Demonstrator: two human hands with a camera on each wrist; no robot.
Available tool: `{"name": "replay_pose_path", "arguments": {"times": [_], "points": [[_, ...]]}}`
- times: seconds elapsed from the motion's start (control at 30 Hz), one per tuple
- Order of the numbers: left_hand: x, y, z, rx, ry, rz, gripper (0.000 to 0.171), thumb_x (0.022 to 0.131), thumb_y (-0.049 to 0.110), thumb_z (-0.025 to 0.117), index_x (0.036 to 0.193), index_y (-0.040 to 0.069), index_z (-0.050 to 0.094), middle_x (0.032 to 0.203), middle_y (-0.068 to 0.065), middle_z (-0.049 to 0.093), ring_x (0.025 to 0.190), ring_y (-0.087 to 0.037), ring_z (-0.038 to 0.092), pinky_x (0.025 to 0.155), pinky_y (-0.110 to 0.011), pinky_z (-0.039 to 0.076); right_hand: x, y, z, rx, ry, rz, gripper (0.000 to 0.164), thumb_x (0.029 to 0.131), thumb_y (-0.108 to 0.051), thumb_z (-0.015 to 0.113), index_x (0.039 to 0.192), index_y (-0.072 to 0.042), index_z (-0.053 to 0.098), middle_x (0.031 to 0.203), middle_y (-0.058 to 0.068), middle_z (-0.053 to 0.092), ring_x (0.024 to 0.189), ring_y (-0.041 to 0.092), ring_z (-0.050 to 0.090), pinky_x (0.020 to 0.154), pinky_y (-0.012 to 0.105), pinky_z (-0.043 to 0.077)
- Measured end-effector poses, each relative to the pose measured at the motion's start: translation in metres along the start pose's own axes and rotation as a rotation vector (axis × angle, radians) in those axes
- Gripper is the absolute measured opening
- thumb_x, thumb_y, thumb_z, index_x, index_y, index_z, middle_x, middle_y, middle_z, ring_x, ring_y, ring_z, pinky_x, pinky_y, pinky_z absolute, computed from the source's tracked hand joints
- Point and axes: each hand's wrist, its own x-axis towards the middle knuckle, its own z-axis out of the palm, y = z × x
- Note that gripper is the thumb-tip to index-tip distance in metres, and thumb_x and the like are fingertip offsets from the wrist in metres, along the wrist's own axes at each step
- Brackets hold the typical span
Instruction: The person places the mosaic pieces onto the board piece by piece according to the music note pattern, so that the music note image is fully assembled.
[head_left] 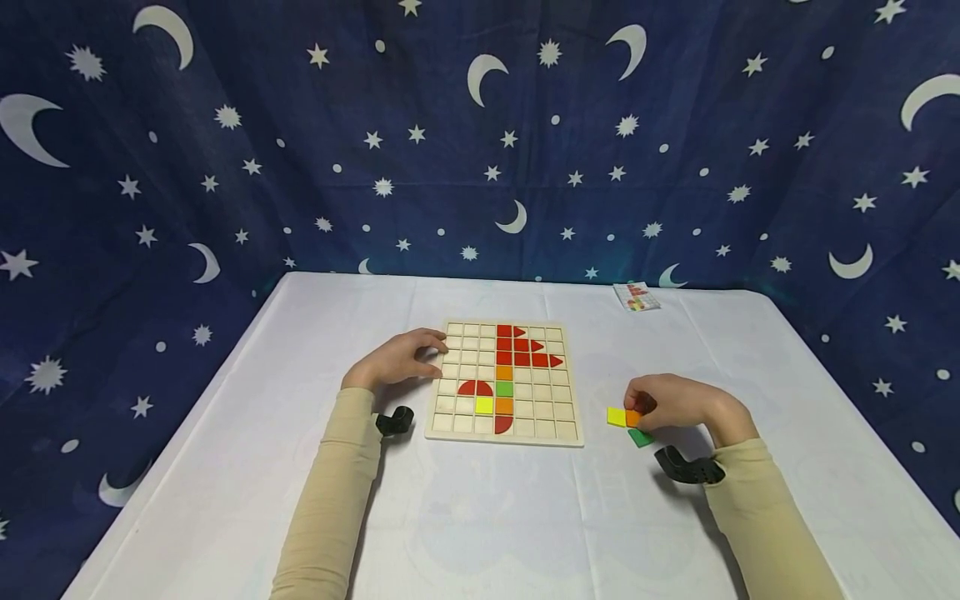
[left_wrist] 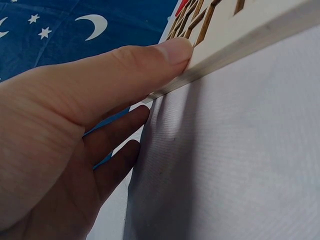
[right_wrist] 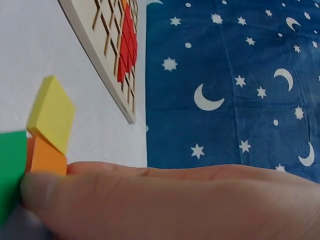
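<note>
A square wooden grid board (head_left: 524, 439) lies on the table, with red, orange, green and yellow tiles set in some of its cells. My left hand (head_left: 400, 357) is at the board's left edge; in the left wrist view its thumb (left_wrist: 175, 51) touches the rim, and the other fingers are loosely spread. Right of the board, my right hand (head_left: 686, 404) pinches an orange square tile (right_wrist: 47, 157) between thumb and fingers. A yellow tile (head_left: 616, 417) and a green tile (head_left: 641, 437) lie right against it. The fingers partly cover the orange tile.
A small pattern card (head_left: 637, 297) showing a coloured figure lies near the table's back edge. Behind the white-covered table (head_left: 480, 517) hangs a dark blue cloth (head_left: 420, 192) with moons and stars. Black wrist cameras are on both sleeves.
</note>
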Motion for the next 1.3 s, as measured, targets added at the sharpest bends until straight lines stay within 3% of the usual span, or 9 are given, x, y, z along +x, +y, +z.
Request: {"name": "replay_pose_path", "arguments": {"times": [0.23,0.53,0.87,1.07,1.3], "points": [[-0.001,0.0,-0.001,-0.006,0.001,-0.014,0.042,0.085,0.02,0.077,0.122,0.006,0.064,0.148,-0.012,0.045,0.141,-0.031,0.034,0.116,-0.043,0.028,0.001,0.001,0.0,-0.018,0.009,0.013,0.023,0.078,-0.006,0.075,0.095,-0.009,0.06,0.088,0.0,0.058,0.08,0.018,0.05,0.075,0.034,0.048],[-0.003,0.004,-0.001,-0.013,-0.001,-0.035,0.042,0.085,0.019,0.077,0.122,0.006,0.064,0.148,-0.012,0.044,0.141,-0.03,0.034,0.117,-0.044,0.027,0.006,0.003,0.0,-0.08,0.081,0.062,0.019,0.081,-0.01,0.075,0.095,-0.008,0.061,0.085,0.001,0.057,0.078,0.019,0.05,0.071,0.033,0.048],[-0.002,0.003,-0.001,-0.015,0.001,-0.036,0.042,0.085,0.02,0.078,0.122,0.007,0.064,0.148,-0.011,0.044,0.141,-0.03,0.033,0.117,-0.043,0.028,0.016,0.002,0.003,-0.152,0.196,0.031,0.014,0.084,-0.015,0.073,0.093,-0.007,0.066,0.078,0.0,0.056,0.072,0.017,0.049,0.066,0.03,0.046],[-0.001,0.003,-0.001,-0.012,0.001,-0.027,0.042,0.085,0.02,0.078,0.122,0.007,0.065,0.148,-0.011,0.045,0.141,-0.03,0.033,0.117,-0.043,0.027,0.026,-0.013,0.009,-0.122,0.281,-0.082,0.019,0.084,-0.015,0.072,0.098,-0.003,0.066,0.082,0.0,0.059,0.073,0.016,0.051,0.068,0.03,0.049],[-0.001,0.001,-0.001,-0.01,-0.001,-0.018,0.041,0.085,0.019,0.077,0.122,0.007,0.065,0.147,-0.012,0.045,0.141,-0.03,0.035,0.116,-0.043,0.028,0.048,-0.067,0.023,-0.17,0.307,-0.298,0.02,0.085,-0.021,0.072,0.098,-0.008,0.067,0.08,-0.004,0.054,0.072,0.011,0.049,0.064,0.026,0.045]]}}
